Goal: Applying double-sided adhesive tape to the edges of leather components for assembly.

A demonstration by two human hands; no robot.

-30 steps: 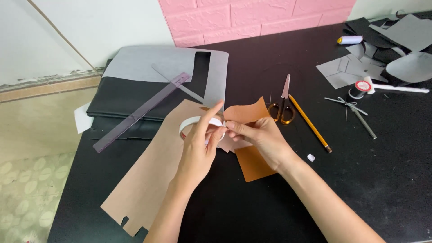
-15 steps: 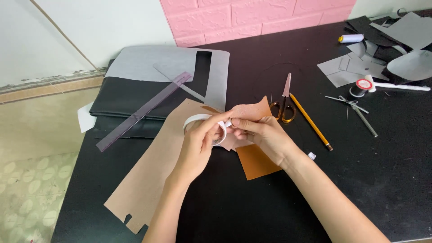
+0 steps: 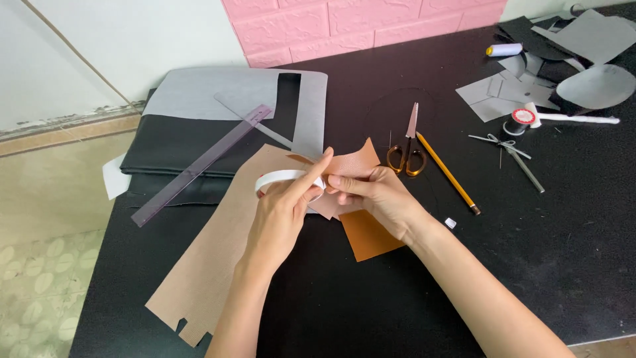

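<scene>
Left hand [image 3: 281,215] curling round white tape roll [image 3: 286,179], index finger stretching over its top edge. Right hand [image 3: 374,199] pinching tan leather piece [image 3: 351,166] beside roll, fingers closing on it. Hands meeting above brown paper pattern [image 3: 218,258]. All sitting on black bench [image 3: 570,245]. Scissors [image 3: 407,149], yellow pencil [image 3: 447,172] lying just right. Clear ruler [image 3: 199,166] resting on black fabric [image 3: 172,142]. Pink brick wall [image 3: 358,23] standing behind.

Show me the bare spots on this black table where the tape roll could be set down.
Bare table lies right of the right hand, below the pencil, and along the near edge between the forearms. Another strip sits behind the scissors, toward the pink wall. Crowded: grey pieces far right, tan sheet and ruler on the left.
</scene>
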